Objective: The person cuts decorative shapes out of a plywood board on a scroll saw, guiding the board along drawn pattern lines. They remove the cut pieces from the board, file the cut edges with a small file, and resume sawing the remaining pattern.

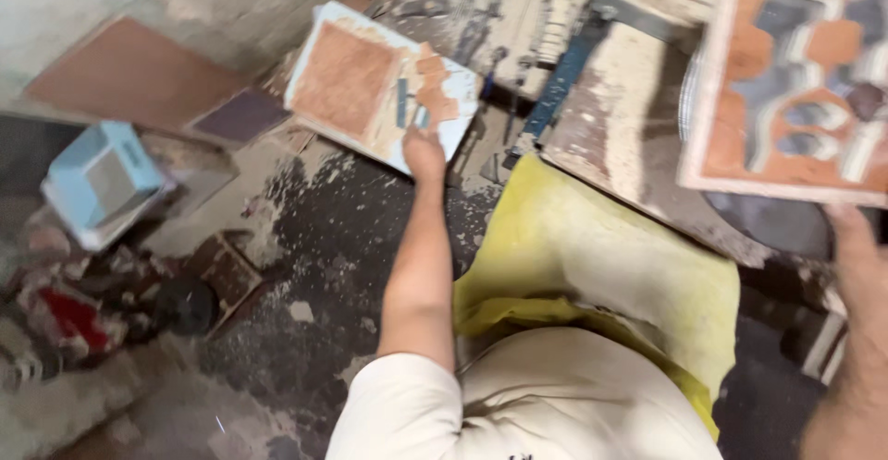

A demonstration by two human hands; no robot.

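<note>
Head view is motion-blurred, so I can't make out fine detail. My left hand [424, 153] grips the near edge of a pale tile [381, 84] with rust-orange patches, fingers clamped on it above the dusty floor [324, 266]. My right hand [856, 238] is cut off at the frame edge under a patterned orange-and-grey tile [795, 81]; its fingers' state I cannot tell. A yellow cloth [592, 257] covers my lap, beside the grimy workbench [620, 118].

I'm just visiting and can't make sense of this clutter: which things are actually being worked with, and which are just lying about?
In use:
left hand gripping the pale tile with orange pieces
right hand at the edge of the patterned tile

Lying about:
blue box
brown tile by the wall
purple tile
yellow cloth
</note>
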